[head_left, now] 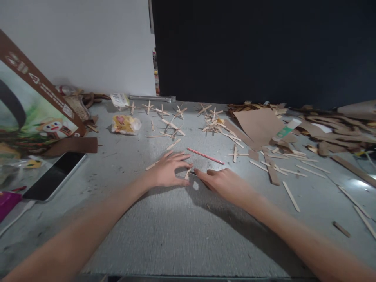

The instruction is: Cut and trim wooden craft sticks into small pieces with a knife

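My left hand (170,170) rests on the grey table, its thumb and forefinger at the two ends of a short wooden craft stick (187,174), pinning it down. Pointing left, my right hand (223,183) is closed around a thin, dark-tipped tool (192,172) that looks like a craft knife. Its tip touches or nearly touches the stick; the rest is hidden in the fist. Another craft stick (152,165) lies partly under my left hand. Just beyond both hands is a red patterned pencil (205,156).
Crossed-stick pieces (179,112) stand toward the back. Loose sticks (290,196), brown cardboard (258,123) and a glue stick (287,130) lie right. At left are a phone (55,176), a yellow wrapper (125,124) and a printed box (38,98). A black panel (264,51) rises behind.
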Motion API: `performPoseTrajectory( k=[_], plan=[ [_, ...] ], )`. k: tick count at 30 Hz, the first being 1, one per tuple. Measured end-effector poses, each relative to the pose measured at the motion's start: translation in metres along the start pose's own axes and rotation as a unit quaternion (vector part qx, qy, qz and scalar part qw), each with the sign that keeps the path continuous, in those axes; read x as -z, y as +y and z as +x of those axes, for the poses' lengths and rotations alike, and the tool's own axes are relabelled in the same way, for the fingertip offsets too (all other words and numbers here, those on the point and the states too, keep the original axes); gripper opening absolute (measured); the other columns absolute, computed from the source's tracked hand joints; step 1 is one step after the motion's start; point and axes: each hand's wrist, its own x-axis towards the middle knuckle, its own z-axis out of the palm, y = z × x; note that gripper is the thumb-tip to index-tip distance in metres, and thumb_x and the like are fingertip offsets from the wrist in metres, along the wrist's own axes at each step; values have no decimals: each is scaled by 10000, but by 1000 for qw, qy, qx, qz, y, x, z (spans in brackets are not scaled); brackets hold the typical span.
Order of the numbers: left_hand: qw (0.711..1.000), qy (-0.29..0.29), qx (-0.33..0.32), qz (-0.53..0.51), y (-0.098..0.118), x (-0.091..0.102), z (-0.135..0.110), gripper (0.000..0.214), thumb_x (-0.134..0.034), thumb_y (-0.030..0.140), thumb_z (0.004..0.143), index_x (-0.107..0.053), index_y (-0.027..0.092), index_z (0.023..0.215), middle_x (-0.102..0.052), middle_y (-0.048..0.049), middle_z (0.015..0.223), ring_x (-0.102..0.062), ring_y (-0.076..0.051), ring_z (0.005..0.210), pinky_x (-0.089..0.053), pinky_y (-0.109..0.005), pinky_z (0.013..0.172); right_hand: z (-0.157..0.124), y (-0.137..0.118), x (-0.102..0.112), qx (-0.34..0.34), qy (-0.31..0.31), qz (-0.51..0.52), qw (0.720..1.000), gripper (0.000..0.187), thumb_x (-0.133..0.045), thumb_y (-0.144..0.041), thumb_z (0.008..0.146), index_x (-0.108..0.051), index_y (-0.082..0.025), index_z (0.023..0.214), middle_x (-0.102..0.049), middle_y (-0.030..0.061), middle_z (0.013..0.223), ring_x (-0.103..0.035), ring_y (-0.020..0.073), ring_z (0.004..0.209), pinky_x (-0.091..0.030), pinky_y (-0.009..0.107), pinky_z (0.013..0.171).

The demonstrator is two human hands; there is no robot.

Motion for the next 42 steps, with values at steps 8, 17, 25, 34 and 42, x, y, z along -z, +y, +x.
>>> performPoseTrajectory(
  k=[8,17,25,34,42],
  plan=[
    [1000,-15,13,10,3,1,2,589,-757,640,864,-708,315,1352,-384,-63,1719,-292,-348,1615,-75,-612,1325,1,1,2,7,-11,11,1000,502,-486,-74,988,-538,-207,1469,-737,41,814,-643,179,616,-176,333,571],
    [1000,-10,14,15,4,2,2,564,-782,624,848,-732,304,1310,-408,-72,1708,-304,-361,1608,-81,-622,1321,-5,2,-14,-28,19,-3,999,479,-459,-167,1048,-510,-230,1520,-750,56,882,-588,147,548,-137,345,571],
    [1000,-9,14,7,5,2,2,567,-792,603,847,-730,307,1326,-404,-70,1710,-313,-362,1604,-82,-612,1325,-1,-1,-8,-26,4,-16,1000,524,-496,-119,1006,-518,-235,1516,-753,58,923,-605,153,562,-167,342,563],
    [1000,-10,12,-6,1,-1,3,608,-779,655,829,-721,333,1341,-406,-57,1710,-308,-375,1604,-67,-639,1320,0,-7,12,6,-26,-17,999,530,-501,-53,977,-525,-194,1486,-758,69,865,-686,190,639,-247,305,560],
    [1000,0,6,3,-2,-4,3,591,-773,671,822,-739,324,1299,-425,-65,1700,-310,-370,1603,-94,-633,1317,2,-10,21,5,-42,-4,999,534,-488,-16,960,-531,-186,1464,-752,71,832,-714,221,717,-296,282,579]
  ],
)
